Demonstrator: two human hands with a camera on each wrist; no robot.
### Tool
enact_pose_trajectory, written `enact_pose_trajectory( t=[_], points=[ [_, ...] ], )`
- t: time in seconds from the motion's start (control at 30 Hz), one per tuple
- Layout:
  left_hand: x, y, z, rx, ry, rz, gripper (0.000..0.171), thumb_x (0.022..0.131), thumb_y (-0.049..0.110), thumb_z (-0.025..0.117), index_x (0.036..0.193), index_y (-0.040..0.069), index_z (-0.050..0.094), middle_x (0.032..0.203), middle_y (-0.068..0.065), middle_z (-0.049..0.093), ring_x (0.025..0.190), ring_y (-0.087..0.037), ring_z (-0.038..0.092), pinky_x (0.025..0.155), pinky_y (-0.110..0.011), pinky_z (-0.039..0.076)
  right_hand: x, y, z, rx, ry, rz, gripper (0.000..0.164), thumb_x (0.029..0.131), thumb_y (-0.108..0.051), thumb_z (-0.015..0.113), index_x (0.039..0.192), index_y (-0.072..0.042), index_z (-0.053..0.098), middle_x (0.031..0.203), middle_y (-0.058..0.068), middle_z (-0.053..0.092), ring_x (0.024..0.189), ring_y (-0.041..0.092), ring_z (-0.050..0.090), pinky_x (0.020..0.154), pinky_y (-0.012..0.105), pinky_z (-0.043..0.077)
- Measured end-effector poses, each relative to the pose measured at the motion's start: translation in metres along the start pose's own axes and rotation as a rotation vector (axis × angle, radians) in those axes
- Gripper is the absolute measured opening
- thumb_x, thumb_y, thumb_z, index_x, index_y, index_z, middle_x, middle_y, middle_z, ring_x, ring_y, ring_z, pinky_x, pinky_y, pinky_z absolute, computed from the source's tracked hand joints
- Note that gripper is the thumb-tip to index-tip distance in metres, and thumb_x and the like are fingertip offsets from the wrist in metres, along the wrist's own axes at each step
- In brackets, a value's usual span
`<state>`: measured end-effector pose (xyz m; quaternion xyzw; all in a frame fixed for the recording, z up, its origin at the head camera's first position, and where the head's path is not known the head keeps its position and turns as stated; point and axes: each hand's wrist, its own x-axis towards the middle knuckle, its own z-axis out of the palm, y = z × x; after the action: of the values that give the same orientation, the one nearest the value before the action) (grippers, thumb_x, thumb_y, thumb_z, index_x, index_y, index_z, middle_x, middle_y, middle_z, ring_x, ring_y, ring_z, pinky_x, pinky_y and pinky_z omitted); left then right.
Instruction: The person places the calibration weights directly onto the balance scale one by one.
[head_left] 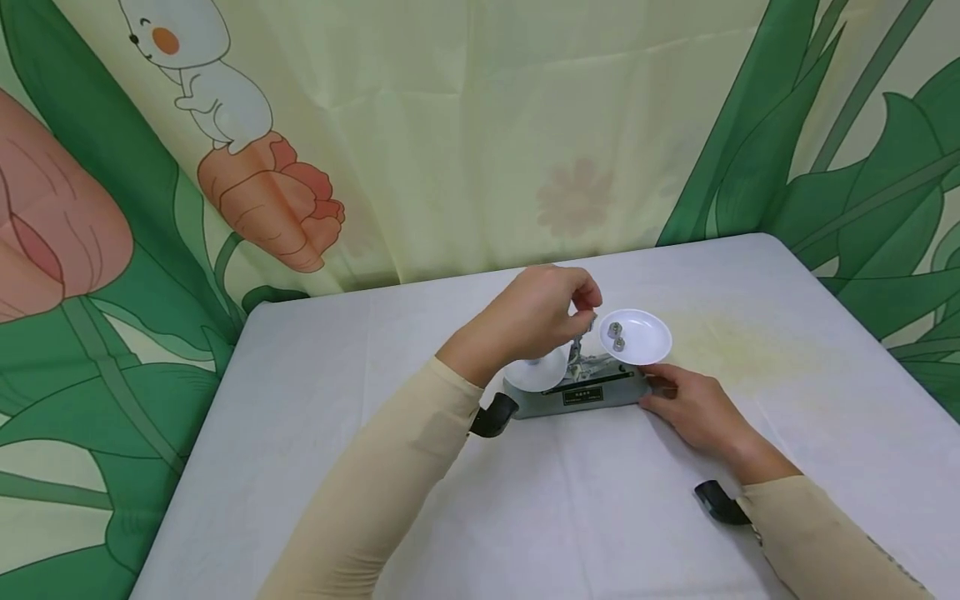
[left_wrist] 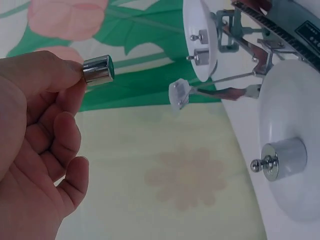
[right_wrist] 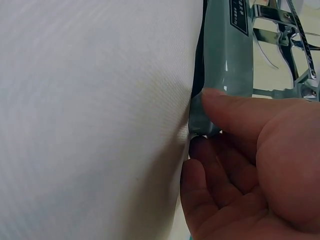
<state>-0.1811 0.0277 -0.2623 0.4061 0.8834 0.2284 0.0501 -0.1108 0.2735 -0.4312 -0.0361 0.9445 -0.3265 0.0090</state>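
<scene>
1. On the counter stood a balance; good work here likely called for keeping it steady and setting any load down gently, mid-pan.
2. The right hand gripped the balance's end, thumb in front, fingers curled about it.
3. The left hand pinched, fingers nearly closed.
4. Its hold was on a metal cylinder, clear of both white pans.

Weights sit on both pans of the balance.
</scene>
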Motion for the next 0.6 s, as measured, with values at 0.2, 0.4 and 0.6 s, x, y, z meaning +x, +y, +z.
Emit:
enact_pose_trajectory(
  t=[0.2, 0.4, 0.6],
  points=[
    [0.02, 0.007, 0.009, 0.073, -0.026, 0.039, 0.017, 0.097, 0.013, 0.06, 0.112, 0.01, 0.069, 0.103, 0.005, 0.068, 0.092, -0.009, 0.058, 0.081, -0.016, 0.041, 0.0, 0.001, -0.001, -0.004, -0.004, -0.005, 0.052, 0.09, -0.013, 0.071, 0.136, 0.004, 0.055, 0.124, 0.025, 0.064, 0.108, 0.043, 0.064, 0.093, 0.06, 0.047],
    [0.034, 0.013, 0.015, 0.151, -0.037, 0.05, 0.02, 0.097, 0.014, 0.059, 0.114, 0.014, 0.07, 0.101, 0.009, 0.068, 0.091, -0.006, 0.058, 0.085, -0.019, 0.041, -0.001, 0.0, -0.001, 0.004, -0.003, -0.01, 0.051, 0.089, -0.013, 0.072, 0.135, 0.003, 0.056, 0.122, 0.025, 0.065, 0.107, 0.042, 0.065, 0.092, 0.059, 0.047],
    [0.049, 0.019, 0.025, 0.191, -0.075, 0.028, 0.022, 0.098, 0.017, 0.058, 0.116, 0.017, 0.07, 0.102, 0.014, 0.067, 0.089, -0.003, 0.059, 0.088, -0.024, 0.042, -0.002, 0.001, -0.002, -0.002, -0.004, 0.003, 0.051, 0.09, -0.013, 0.071, 0.137, 0.003, 0.055, 0.126, 0.025, 0.063, 0.109, 0.043, 0.064, 0.093, 0.059, 0.047]
  ],
)
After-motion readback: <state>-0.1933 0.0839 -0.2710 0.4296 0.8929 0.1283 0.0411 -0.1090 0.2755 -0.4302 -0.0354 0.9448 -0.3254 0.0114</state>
